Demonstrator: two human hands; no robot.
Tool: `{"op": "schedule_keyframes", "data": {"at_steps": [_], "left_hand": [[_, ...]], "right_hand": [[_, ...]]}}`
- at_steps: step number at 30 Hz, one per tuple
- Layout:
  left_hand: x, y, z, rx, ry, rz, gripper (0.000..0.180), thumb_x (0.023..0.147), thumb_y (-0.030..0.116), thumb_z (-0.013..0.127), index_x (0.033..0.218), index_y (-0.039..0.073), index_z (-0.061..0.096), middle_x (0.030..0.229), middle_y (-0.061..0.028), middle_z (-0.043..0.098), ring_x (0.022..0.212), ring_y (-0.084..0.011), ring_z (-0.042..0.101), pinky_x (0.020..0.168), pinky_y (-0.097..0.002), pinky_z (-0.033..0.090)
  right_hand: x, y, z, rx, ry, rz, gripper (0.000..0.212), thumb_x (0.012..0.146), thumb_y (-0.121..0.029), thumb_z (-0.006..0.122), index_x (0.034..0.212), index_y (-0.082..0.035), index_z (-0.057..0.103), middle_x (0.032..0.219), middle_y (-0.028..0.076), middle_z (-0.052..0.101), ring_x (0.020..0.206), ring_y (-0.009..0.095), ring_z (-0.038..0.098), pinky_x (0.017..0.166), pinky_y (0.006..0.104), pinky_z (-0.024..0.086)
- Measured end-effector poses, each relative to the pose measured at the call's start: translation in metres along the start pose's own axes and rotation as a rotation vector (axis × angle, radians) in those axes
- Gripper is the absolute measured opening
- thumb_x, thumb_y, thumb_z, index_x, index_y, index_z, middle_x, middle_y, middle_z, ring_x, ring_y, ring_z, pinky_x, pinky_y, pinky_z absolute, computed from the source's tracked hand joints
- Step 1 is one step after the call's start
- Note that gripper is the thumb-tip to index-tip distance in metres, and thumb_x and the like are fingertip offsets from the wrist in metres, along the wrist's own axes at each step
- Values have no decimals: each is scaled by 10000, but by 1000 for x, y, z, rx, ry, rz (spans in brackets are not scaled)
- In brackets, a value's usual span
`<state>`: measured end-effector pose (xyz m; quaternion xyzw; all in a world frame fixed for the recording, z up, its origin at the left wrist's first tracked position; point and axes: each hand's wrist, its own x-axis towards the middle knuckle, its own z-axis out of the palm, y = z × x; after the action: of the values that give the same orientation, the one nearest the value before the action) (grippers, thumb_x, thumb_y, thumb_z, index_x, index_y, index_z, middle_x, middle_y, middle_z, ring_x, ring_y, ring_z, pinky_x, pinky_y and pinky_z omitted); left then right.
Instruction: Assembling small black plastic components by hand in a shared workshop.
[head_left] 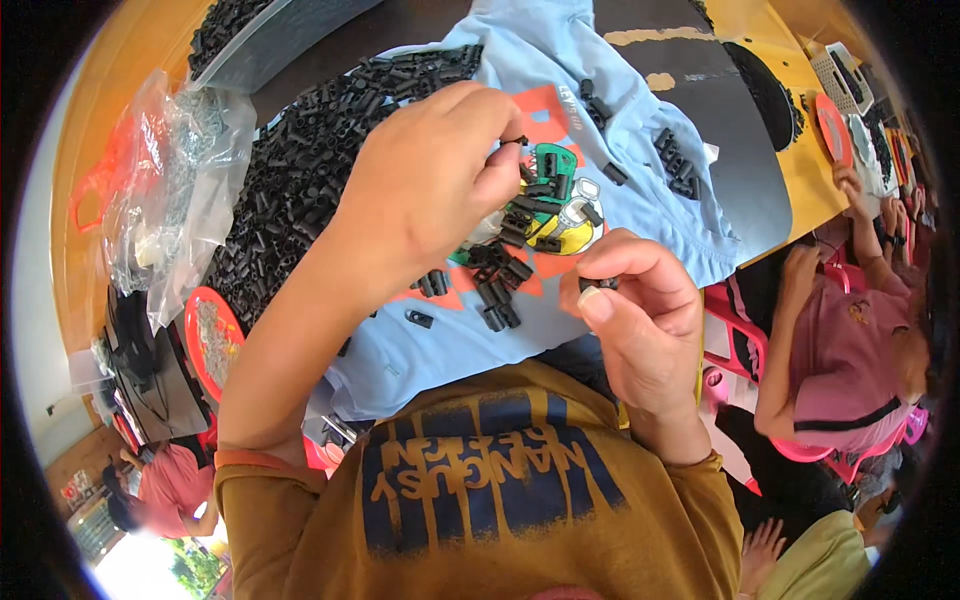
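My right hand (645, 320) pinches a small black plastic piece (598, 284) between thumb and forefinger, above the near edge of a light blue shirt (640, 130). Curled over the shirt's printed picture, my left hand (440, 165) has its thumb and forefinger pressed together. A dark speck shows at those fingertips, too small to name. Loose short black tubular pieces (515, 268) lie on the print between my hands. A large heap of similar black pieces (290, 185) spreads beneath and left of my left forearm.
A grey bin (270, 45) of black parts stands at the far left. Beside the heap lie clear plastic bags (185, 180) and a red dish (212, 340) of small metallic-looking bits. Small clusters of black pieces (678, 165) rest on the shirt's right side. Other people sit at right.
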<state>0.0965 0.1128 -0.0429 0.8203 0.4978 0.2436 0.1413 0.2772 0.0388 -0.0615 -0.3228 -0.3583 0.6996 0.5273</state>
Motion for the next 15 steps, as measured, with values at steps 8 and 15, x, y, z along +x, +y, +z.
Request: {"op": "schedule_keyframes", "data": {"at_steps": [8,15], "left_hand": [[-61,33,-28,-1347,-292,-373,190,835,-29,552,1010,20,498,889,-19,545,796,-68,527,692,-206,436],[-137,36,-38,-2024,-259,-738,204,897,95,434,1057,-12,502,864,-57,532,676,-110,529,643,-242,443]], "right_hand": [[-5,0,6,-246,-76,-67,168,818,-90,546,941,22,520,900,76,515,827,144,469,758,278,383],[-9,17,37,-204,-122,4,140,837,-76,523,940,13,490,859,164,554,787,232,543,713,356,473]]}}
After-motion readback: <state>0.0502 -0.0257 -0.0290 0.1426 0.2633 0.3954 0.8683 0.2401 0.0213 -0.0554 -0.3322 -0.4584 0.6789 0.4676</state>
